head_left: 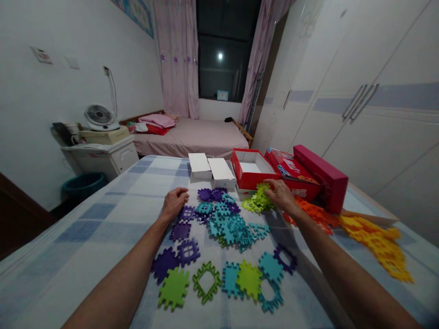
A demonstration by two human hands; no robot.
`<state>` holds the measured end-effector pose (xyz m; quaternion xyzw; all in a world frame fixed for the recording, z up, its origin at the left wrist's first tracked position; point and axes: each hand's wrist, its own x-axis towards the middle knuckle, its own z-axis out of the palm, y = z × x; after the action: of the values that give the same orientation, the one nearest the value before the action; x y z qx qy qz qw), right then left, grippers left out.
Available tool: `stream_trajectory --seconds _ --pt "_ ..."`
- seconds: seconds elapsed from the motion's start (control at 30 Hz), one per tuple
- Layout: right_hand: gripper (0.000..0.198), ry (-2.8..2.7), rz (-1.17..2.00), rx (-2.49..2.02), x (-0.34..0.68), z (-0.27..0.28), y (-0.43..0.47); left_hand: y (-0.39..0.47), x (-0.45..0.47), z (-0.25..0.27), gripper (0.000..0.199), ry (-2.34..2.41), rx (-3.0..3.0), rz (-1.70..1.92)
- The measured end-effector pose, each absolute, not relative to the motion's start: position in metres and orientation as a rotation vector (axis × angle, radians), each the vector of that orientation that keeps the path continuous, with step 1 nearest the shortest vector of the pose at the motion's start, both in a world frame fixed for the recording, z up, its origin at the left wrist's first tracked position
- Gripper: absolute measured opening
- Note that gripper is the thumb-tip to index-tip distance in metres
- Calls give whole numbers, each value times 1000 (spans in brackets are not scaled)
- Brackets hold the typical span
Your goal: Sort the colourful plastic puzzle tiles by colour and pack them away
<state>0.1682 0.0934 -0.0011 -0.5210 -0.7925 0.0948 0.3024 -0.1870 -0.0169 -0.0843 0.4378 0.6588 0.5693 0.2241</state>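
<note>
My right hand [281, 195] has its fingers closed on a lime-green interlocking building tile [263, 191] at the top of a small lime pile. My left hand [174, 203] rests on the checked cloth with its fingers curled, and nothing shows in it. Just to its right are purple tiles [206, 195]. Between my hands lies a heap of teal tiles [231, 226]. Closer to me are spread a dark purple tile [165, 265], a green tile [173, 288], a green frame [207, 282], a lime tile [249, 279] overlapping teal ones, and a purple ring [285, 259].
Two white boxes [222, 172] and an open red box [254, 176] stand beyond the tiles. A red package [291, 167] and a long crimson box [322, 176] are at the right. Orange tiles [317, 214] and yellow tiles [377, 246] lie beside my right forearm.
</note>
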Motion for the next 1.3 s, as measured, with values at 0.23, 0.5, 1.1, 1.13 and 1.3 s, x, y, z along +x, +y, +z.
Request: stream_trajectory --seconds 0.23,0.5,1.1,1.13,1.3 --pt "36 -2806 708 -982 174 22 -26 -17 -186 -84 30 1822 1188 1558" --pt "39 -3014 563 -914 159 -1 -86 -17 -182 -81 31 1831 1175 1565" --pt "37 -2861 364 -974 122 -23 -58 -18 -181 -79 30 1891 1258 1512" --pt "42 -2884 305 -988 119 -25 -59 -18 -181 -79 30 1896 1261 1508" --pt "44 -2910 29 -995 97 -32 -64 -18 -182 -78 29 1931 1282 1492"
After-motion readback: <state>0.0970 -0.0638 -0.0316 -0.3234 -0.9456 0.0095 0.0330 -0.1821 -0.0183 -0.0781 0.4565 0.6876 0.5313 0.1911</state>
